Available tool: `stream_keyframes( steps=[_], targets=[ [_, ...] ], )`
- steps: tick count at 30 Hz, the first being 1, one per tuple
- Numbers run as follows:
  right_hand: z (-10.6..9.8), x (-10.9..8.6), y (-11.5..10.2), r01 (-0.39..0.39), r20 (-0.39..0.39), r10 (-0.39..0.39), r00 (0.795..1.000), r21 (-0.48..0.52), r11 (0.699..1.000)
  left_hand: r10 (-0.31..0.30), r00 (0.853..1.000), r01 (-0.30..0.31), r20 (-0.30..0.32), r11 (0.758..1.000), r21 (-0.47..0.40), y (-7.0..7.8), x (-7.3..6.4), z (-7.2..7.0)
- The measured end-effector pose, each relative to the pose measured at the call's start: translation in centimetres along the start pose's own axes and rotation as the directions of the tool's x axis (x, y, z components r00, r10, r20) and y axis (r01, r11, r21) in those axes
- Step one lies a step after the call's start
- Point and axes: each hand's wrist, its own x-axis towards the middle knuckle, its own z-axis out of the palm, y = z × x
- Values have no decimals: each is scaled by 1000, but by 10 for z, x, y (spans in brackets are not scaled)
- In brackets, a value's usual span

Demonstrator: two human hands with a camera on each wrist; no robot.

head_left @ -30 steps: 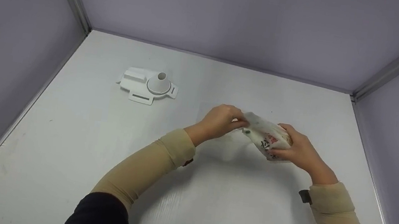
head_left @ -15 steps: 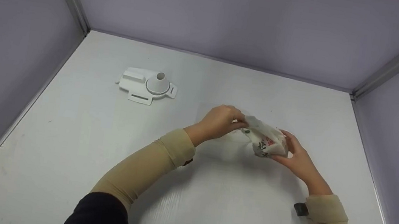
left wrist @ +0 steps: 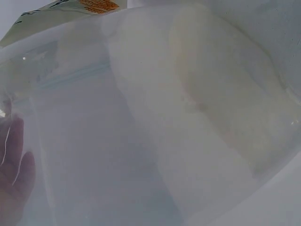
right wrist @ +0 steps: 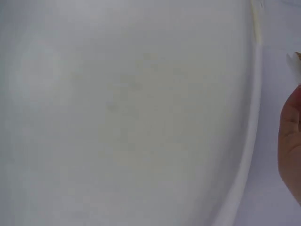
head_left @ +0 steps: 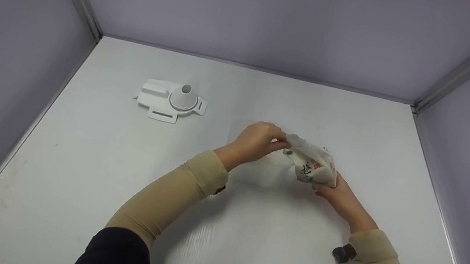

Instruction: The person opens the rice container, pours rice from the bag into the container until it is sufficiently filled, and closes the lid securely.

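A crumpled whitish plastic packet (head_left: 318,167) with black and red print is held between my two hands in the head view. My left hand (head_left: 256,141) pinches its gathered left end. My right hand (head_left: 339,196) holds the bulging right end from below, its fingers partly hidden behind the packet. Below my left hand spreads a clear plastic bag (head_left: 252,172); in the left wrist view this bag (left wrist: 117,132) fills most of the picture, with an orange-printed corner (left wrist: 99,4) above it. My right hand (right wrist: 290,141) shows only at the right edge of its wrist view.
A white plastic device (head_left: 171,102) with a cone-shaped spout and slotted tabs lies at the back left of the white table (head_left: 91,168). Grey-purple panels (head_left: 266,23) enclose the table at the back and both sides.
My right hand has shifted from the packet's right side down and left to beneath its right end. The packet has tilted and crumpled with it; my left hand keeps almost the same place.
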Motion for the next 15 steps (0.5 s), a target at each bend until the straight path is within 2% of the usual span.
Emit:
stream_keyframes(
  steps=[5, 8, 10, 12, 15],
  targets=[
    [-3, -6, -4, -10, 10, 9, 1000, 92, 996, 22, 1000, -22, 5, 999, -24, 1, 2, -1],
    [-7, -11, -7, 10, -19, -8, 1000, 101, 995, 47, 999, -48, -20, 997, -63, 2, 4, 0],
    [-7, -12, -8, 46, -28, -42, 999, 144, 988, 58, 997, -62, -47, 994, -91, 2, 4, -1],
    [-6, -13, -9, 97, -24, -94, 995, 231, 968, 60, 996, -67, -72, 992, -107, 4, 5, -3],
    [-6, -15, -11, 194, -6, -209, 978, 396, 898, 69, 993, -79, -99, 992, -95, 10, 7, -10]
  ],
)
